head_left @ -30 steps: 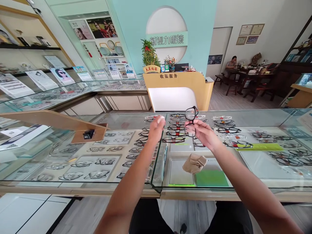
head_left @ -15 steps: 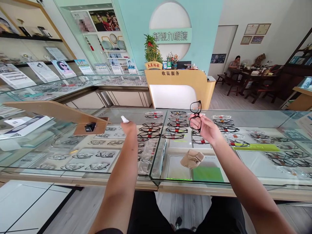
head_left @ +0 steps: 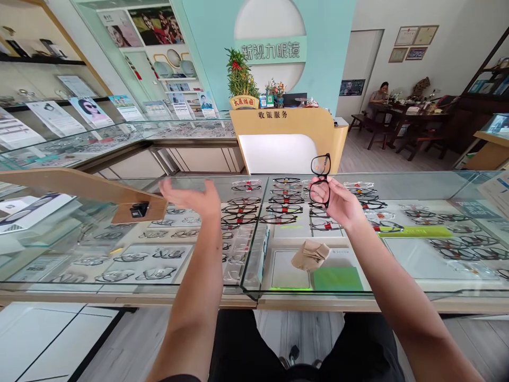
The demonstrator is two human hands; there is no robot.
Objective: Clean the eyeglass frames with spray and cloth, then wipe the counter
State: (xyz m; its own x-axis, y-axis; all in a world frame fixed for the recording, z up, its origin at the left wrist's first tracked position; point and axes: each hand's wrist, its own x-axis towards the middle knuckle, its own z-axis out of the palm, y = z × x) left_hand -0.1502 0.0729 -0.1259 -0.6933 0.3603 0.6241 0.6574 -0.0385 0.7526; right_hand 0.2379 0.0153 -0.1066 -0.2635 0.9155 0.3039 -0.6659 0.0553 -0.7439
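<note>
Eyeglasses point(head_left: 319, 192), one pair, occupy one right hand point(head_left: 342, 203).

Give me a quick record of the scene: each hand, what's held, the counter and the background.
Left hand: open, slightly blurred, above the counter; nothing visible in it
Right hand: fingers closed on the black glasses
Glasses pose: turned on end, one lens above the other
Glass counter: rows of eyeglass frames under the glass
Near left hand: wooden stand
Also there: crumpled brown cloth
Background: reception desk, seated person
</note>
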